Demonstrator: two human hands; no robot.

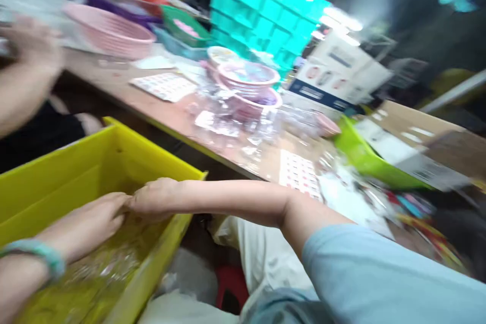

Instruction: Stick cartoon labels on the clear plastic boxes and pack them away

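Over a yellow bin (148, 149) on my left, my two hands come together. My left hand (100, 217), with a green bangle (36, 250) on its wrist, has its fingers drawn together and pointing toward the right hand. My right hand (155, 198) reaches across from the right with curled fingers, its tips touching or nearly touching those of the left. Motion blur hides whatever is between them. Below both hands, small clear plastic packets (114, 263) lie in the bottom of the bin.
A co-worker's hand (34, 43) is at the upper left. The workbench (114, 81) carries pink baskets (110, 30), clear bags (224, 119), sticker sheets (165, 86) and a lime-green bin (372, 157). Stacked turquoise bins (258, 10) and a white box (334, 71) stand behind.
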